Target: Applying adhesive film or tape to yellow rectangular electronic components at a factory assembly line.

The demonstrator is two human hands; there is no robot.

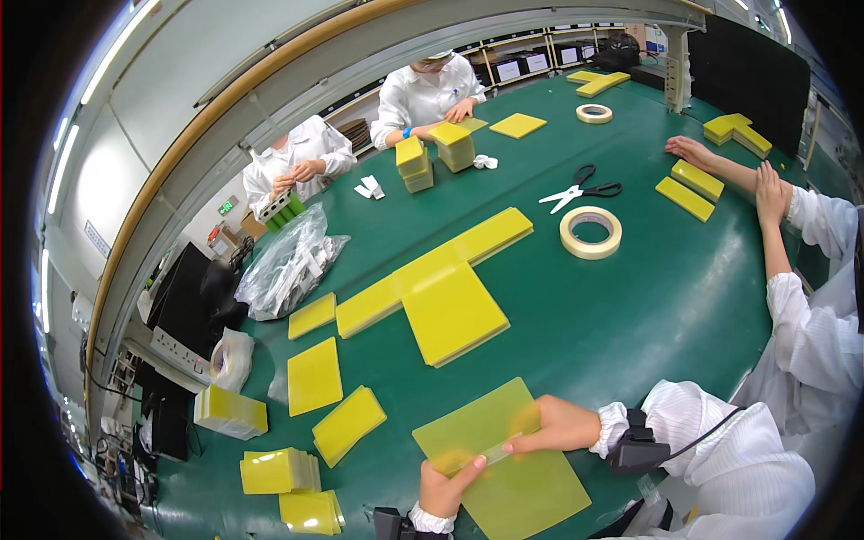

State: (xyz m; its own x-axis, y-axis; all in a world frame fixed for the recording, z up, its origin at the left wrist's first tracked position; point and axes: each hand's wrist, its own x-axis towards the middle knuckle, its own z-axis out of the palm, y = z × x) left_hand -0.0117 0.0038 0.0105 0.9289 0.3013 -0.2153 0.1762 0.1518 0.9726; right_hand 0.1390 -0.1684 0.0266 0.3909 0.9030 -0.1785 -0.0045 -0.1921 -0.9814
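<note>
Yellow laminate sheet [504, 450] lies flat on the green worktop [630, 306] at the near edge, and both hands work on it. The left hand [443, 490] pinches the near end of a pale strip [495, 452], likely tape, against the sheet, thumb and fingers closed on it. The right hand [560, 425] presses the strip's far end down, fingers narrow and flat. Judging by this, the strip is only partly laid and the sheet is not yet finished. Finished-looking yellow stacks [279, 472] sit to the left, with loose sheets [315, 376] beside them, and a long row of yellow boards [432, 279] lies ahead. A tape roll [590, 232] and scissors [580, 191] lie farther off, and nothing crowds the hands. Other people's hands [720, 166] work at the right rim.
</note>
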